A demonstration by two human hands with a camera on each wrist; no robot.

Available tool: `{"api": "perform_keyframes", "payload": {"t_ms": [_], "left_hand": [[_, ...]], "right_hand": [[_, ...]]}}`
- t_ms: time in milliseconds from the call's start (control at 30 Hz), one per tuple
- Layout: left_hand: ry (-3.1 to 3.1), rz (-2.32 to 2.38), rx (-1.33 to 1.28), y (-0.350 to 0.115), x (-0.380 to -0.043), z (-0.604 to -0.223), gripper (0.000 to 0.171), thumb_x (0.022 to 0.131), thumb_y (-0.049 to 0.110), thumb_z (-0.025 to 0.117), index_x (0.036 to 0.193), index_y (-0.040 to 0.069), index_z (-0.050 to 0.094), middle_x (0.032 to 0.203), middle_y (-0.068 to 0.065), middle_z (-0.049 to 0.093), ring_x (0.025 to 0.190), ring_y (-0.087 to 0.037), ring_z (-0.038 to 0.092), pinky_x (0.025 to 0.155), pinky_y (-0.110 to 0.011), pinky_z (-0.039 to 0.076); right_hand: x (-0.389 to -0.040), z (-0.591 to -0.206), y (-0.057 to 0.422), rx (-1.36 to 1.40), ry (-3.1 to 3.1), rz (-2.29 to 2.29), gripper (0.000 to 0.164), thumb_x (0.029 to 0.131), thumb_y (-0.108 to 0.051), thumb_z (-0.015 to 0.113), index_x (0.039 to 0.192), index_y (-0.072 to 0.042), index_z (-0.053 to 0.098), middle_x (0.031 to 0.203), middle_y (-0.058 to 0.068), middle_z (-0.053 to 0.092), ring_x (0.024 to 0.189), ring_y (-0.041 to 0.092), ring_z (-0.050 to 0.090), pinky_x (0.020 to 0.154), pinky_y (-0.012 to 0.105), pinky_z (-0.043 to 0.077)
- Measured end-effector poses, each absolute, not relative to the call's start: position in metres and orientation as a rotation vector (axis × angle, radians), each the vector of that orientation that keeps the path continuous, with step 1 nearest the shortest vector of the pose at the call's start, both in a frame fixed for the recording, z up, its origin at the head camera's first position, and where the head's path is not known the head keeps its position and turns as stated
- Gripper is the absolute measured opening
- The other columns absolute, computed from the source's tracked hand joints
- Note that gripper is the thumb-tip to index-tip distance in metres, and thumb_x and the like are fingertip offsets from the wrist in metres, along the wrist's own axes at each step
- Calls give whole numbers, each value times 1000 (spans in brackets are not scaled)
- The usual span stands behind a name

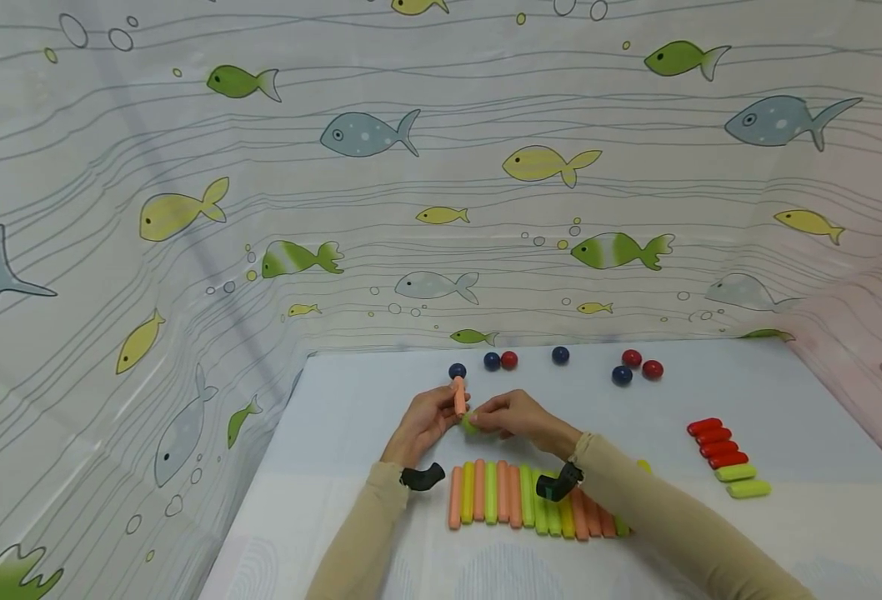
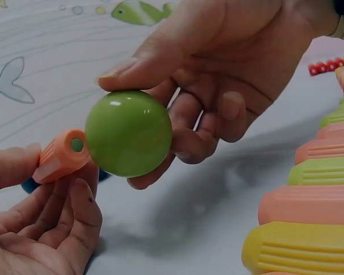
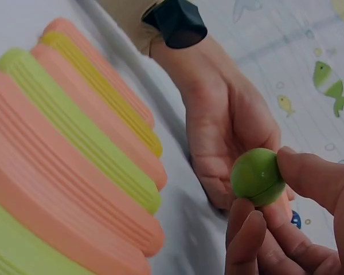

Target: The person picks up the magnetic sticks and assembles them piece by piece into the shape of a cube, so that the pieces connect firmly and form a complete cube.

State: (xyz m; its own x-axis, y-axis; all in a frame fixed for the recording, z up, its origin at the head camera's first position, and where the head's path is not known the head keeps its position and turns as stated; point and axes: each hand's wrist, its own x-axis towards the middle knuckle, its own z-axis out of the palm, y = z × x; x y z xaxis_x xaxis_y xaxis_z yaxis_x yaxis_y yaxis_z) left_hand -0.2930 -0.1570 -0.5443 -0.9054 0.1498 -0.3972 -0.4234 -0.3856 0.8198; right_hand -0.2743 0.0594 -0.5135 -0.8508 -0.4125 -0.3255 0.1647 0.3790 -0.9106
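In the head view my left hand [image 1: 424, 422] grips a salmon-pink ridged stick [image 1: 459, 398], which points away from me. A dark blue ball [image 1: 457, 371] shows at the stick's far end; I cannot tell whether it is joined on or lies behind. My right hand [image 1: 522, 413] pinches a glossy green ball [image 2: 129, 133] between thumb and fingers. In the left wrist view that ball is right at the stick's near end, where a small round greenish inset shows; whether they touch is unclear. The right wrist view shows the green ball [image 3: 258, 177] in front of the left hand [image 3: 232, 126].
A row of pink, yellow and green sticks [image 1: 491, 492] lies nearer me, partly under my right forearm. Red sticks [image 1: 719, 446] and green sticks [image 1: 749, 489] lie to the right. Blue balls [image 1: 560, 355] and red balls [image 1: 653, 369] sit along the back, before a fish-patterned curtain [image 1: 441, 242].
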Motion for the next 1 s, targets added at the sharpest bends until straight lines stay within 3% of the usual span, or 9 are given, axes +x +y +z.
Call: {"api": "perform_keyframes", "payload": {"t_ms": [300,633,800,1000], "left_hand": [[1486,2341,-385,-156,-295,-543,39,107,17,64,141,-4,60,110,-11,73,98,-17,71,86,-28,62],[1528,2336,-381,-156,-292,-546,38,108,17,63,139,-4,61,107,-10,73,94,-16,71,84,-27,62],[1517,2358,-355,-157,-293,-548,40,108,16,62,141,-7,59,107,-11,73,92,-16,71,84,-27,62],[1521,2358,-265,-159,-292,-550,43,110,17,59,143,-11,55,102,-9,71,88,-14,70,81,-24,61]], "right_hand": [[-272,-514,53,-201,2024,-1590,38,95,-40,80,117,-10,80,106,1,79,94,13,71,86,32,59],[-265,-515,54,-276,2162,-1501,34,96,-42,79,112,-13,81,101,1,78,89,16,70,78,30,57],[-261,-519,55,-570,2277,-1266,27,94,-37,81,108,-14,80,95,-3,76,86,12,66,75,27,53],[-252,-522,44,-968,2326,-1012,34,89,-37,86,112,-14,78,98,-4,73,84,8,61,76,24,52]]}}
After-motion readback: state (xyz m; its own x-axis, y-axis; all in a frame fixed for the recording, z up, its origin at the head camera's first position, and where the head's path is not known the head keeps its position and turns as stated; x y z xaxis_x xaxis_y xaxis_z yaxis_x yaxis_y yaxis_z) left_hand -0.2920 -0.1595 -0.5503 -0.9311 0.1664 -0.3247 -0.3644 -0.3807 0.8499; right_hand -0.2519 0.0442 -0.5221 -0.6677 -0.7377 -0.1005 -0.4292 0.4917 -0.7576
